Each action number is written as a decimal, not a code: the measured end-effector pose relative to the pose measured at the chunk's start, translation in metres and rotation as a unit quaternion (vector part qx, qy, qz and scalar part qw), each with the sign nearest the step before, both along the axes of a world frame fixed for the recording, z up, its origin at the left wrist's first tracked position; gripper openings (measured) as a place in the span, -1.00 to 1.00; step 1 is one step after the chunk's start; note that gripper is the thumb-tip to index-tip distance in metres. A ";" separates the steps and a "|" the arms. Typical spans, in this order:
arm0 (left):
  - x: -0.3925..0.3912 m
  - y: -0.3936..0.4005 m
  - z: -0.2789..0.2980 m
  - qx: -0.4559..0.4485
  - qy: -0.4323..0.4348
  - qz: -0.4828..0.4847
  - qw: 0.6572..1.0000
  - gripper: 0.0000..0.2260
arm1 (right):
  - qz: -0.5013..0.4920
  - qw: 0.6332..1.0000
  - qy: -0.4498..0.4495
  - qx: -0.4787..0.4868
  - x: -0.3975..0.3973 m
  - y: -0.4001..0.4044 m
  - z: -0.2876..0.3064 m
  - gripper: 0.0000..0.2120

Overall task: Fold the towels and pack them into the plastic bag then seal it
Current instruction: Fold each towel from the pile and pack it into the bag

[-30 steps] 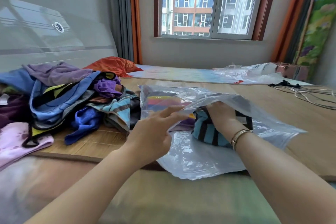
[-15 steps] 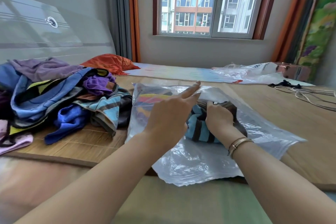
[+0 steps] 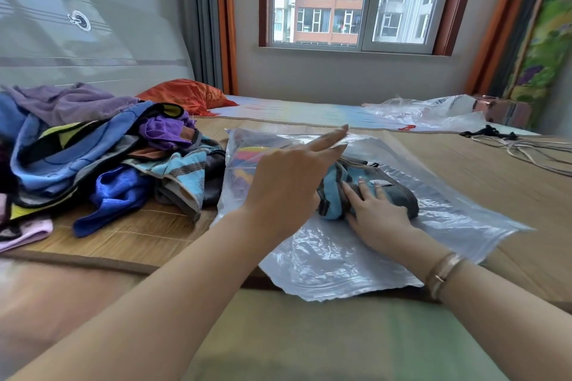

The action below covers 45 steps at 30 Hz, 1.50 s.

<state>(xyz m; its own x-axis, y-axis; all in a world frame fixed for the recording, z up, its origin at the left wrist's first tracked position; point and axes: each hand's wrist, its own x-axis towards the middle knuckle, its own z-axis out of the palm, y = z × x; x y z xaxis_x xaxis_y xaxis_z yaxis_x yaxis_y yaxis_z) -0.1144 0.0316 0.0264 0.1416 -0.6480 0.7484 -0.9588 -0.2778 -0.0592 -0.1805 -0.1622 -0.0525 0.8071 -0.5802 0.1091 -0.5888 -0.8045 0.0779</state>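
Striped towel (image 3: pixel 337 192) half inside plastic bag (image 3: pixel 356 254) on bed — long axis left-right, mouth toward right hand (image 3: pixel 376 213), pressing flat-fingered; left hand (image 3: pixel 291 182) lifts upper film, fingers straight.

Single view, head-worn, wide-angle. Looks forward and down from above the person's forearms, close over the bamboo mat (image 3: pixel 464 170). Both hands sit near centre: left hand (image 3: pixel 288 185), right hand (image 3: pixel 376 213). Far edge of frame takes in the window (image 3: pixel 346 0); the near edge shows the forearms. Strong barrel distortion bends the sides. No second view to overlap.
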 end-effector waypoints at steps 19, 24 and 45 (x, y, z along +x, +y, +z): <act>0.024 0.013 0.019 0.002 0.024 0.000 1.000 -0.19 | -0.023 0.989 -0.147 0.003 0.061 -0.038 -0.009 -0.51; 0.025 0.012 0.012 0.038 0.039 0.017 0.998 -0.17 | -0.016 0.990 0.017 0.136 0.067 -0.042 -0.007 -0.41; 0.023 0.096 -0.062 -0.002 0.313 -0.076 0.947 -0.58 | 0.207 0.947 -0.233 -0.076 -0.050 0.158 0.035 -0.81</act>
<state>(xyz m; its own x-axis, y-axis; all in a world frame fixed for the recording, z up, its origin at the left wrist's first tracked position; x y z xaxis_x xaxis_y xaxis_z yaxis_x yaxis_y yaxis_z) -0.0909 0.1272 -0.0359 0.4635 -0.6939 0.5510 -0.8350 -0.1339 0.5338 -0.2306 -0.0037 -0.0171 0.8059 -0.1743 0.5658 -0.2250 -0.9741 0.0204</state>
